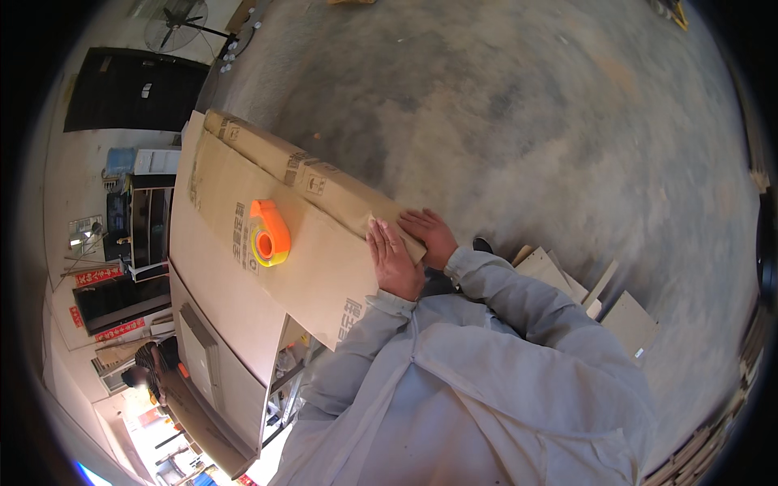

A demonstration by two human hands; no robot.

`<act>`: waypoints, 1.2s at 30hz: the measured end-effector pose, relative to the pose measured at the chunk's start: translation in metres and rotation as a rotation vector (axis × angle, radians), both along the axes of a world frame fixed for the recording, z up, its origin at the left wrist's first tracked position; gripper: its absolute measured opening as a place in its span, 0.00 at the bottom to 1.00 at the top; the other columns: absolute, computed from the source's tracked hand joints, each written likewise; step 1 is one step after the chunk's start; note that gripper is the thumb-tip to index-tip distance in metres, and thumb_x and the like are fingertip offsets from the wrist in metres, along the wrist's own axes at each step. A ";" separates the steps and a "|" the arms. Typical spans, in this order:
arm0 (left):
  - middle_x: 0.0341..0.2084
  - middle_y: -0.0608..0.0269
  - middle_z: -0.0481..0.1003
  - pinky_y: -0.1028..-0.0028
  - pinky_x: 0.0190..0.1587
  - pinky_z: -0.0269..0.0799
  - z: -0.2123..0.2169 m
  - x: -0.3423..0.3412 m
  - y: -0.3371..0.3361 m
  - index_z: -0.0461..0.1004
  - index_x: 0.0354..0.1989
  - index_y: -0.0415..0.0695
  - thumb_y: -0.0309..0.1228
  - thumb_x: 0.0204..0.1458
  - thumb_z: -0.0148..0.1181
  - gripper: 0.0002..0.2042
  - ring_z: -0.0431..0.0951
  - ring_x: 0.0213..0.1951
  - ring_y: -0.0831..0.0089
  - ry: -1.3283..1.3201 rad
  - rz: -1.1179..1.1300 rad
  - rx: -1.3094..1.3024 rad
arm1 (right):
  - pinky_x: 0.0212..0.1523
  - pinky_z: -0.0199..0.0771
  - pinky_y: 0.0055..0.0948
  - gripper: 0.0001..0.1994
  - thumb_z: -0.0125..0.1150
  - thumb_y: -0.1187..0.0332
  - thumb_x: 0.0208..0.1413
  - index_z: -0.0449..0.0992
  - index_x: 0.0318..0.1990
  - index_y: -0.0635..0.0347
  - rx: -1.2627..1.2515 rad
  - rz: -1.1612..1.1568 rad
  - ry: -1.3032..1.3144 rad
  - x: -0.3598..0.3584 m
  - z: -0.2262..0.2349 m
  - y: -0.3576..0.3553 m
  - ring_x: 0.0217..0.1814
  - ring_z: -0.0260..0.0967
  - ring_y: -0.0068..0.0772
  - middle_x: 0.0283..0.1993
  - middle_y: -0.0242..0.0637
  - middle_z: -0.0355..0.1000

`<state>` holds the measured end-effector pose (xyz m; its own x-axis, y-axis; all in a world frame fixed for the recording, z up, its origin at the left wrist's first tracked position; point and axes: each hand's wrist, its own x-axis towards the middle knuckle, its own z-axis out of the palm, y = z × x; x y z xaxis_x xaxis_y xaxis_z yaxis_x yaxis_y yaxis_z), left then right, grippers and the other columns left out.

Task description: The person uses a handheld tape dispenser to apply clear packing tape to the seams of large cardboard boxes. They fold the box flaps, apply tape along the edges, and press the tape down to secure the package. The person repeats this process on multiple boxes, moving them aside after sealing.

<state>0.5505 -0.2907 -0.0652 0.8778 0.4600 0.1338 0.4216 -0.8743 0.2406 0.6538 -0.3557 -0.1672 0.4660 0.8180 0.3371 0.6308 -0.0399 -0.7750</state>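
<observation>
A large flattened brown cardboard box [267, 243] lies on a work surface, with one long flap [308, 174] folded up along its far edge. My left hand [394, 261] lies flat on the cardboard at the near end of that flap, fingers together. Beside it, my right hand [431, 235] presses on the flap's end, fingers spread over the fold. An orange tape dispenser [269, 234] with a yellow roll sits on the cardboard, well to the left of both hands. Grey sleeves cover both my forearms.
More flat cardboard sheets [219, 324] lie under and beside the box. Cardboard pieces [600, 304] stand on the concrete floor [527, 121] to my right. A person [154, 364] is at lower left. A fan [174, 20] and dark door [130, 89] are at upper left.
</observation>
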 end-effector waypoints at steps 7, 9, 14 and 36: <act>0.68 0.31 0.52 0.46 0.72 0.44 0.004 -0.011 0.011 0.46 0.70 0.26 0.36 0.41 0.73 0.52 0.49 0.72 0.38 0.002 -0.033 -0.139 | 0.62 0.70 0.39 0.29 0.64 0.65 0.50 0.70 0.62 0.60 0.052 -0.049 0.444 -0.003 0.003 0.007 0.62 0.71 0.50 0.59 0.50 0.72; 0.68 0.31 0.52 0.47 0.72 0.43 0.002 -0.012 0.012 0.46 0.69 0.25 0.37 0.42 0.70 0.50 0.48 0.72 0.38 0.027 -0.043 -0.143 | 0.60 0.72 0.38 0.28 0.64 0.66 0.52 0.70 0.62 0.61 0.060 -0.056 0.547 -0.001 0.007 0.004 0.60 0.72 0.51 0.59 0.50 0.72; 0.69 0.29 0.49 0.47 0.73 0.39 -0.003 -0.013 0.009 0.47 0.68 0.24 0.37 0.44 0.64 0.47 0.45 0.72 0.37 0.046 -0.054 -0.129 | 0.59 0.73 0.37 0.23 0.63 0.67 0.53 0.74 0.58 0.60 0.083 -0.088 0.547 0.000 0.008 0.003 0.60 0.72 0.50 0.58 0.50 0.73; 0.70 0.28 0.44 0.47 0.73 0.38 -0.004 -0.017 0.029 0.43 0.70 0.26 0.32 0.46 0.68 0.48 0.39 0.73 0.35 -0.030 -0.176 -0.371 | 0.59 0.67 0.44 0.25 0.65 0.73 0.44 0.76 0.55 0.61 0.246 -0.021 0.421 -0.001 0.008 0.012 0.58 0.69 0.55 0.57 0.50 0.73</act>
<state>0.5338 -0.2620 -0.0693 0.9455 0.3253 0.0133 0.2618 -0.7840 0.5629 0.6528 -0.3440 -0.1595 0.6192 0.7264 0.2983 0.2618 0.1672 -0.9505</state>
